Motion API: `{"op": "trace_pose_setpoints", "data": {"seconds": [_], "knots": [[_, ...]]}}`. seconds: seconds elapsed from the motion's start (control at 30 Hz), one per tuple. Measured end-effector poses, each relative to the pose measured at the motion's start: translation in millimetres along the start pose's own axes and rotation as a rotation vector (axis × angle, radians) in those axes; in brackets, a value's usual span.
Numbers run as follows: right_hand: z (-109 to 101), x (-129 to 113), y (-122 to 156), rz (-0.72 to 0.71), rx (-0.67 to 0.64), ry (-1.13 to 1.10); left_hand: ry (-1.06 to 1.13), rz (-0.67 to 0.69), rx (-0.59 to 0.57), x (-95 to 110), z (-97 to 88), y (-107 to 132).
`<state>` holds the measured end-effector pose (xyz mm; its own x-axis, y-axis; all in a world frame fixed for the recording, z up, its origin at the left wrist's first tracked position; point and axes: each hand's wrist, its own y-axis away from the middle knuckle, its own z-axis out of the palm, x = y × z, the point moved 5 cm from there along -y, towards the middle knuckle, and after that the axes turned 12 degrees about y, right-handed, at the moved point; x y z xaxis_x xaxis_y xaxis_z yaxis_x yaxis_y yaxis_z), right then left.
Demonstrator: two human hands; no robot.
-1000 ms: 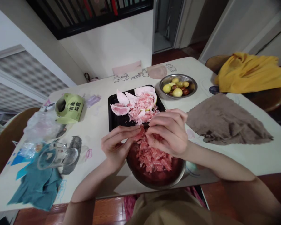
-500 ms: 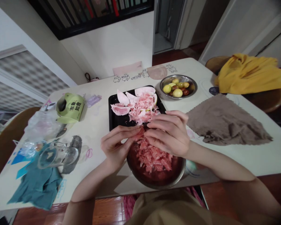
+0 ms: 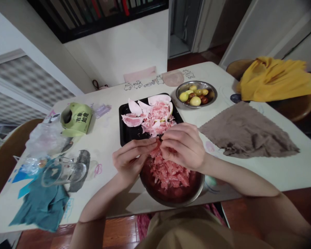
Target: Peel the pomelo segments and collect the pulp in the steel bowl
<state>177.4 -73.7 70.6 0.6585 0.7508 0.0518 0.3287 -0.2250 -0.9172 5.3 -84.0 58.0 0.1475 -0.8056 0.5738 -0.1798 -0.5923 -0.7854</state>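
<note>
Over white tabletop (image 3: 106, 128), left fingers (image 3: 138, 143) pinch pulp (image 3: 156, 150) beside bunched right fingers (image 3: 177, 136).

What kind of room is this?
It looks like somebody's home, probably the dining area. There's a white table with animal doodles on it, a metal bowl of whole fruit, and a wooden chair beside the table.

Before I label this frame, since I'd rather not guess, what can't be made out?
In the head view:
Held piece: partly hidden by fingers of the left hand.
Right hand, grip: hidden by its own fingers.
Bowl, floor: mostly covered by pulp.
Tray, near right corner: behind the right hand.
Left chair: cut off by picture's edge.
</note>
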Motion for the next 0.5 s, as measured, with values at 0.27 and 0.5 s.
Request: {"op": "trace_pose_setpoints", "data": {"seconds": [0.27,0.5], "knots": [[0,13,-2,0.15,-0.048,-0.072,0.065,-0.088,0.027,-8,-2.6,-2],[-5,5,-5,0.073,-0.067,-0.06,0.087,-0.141,0.103,-10,-3.8,-5]]}}
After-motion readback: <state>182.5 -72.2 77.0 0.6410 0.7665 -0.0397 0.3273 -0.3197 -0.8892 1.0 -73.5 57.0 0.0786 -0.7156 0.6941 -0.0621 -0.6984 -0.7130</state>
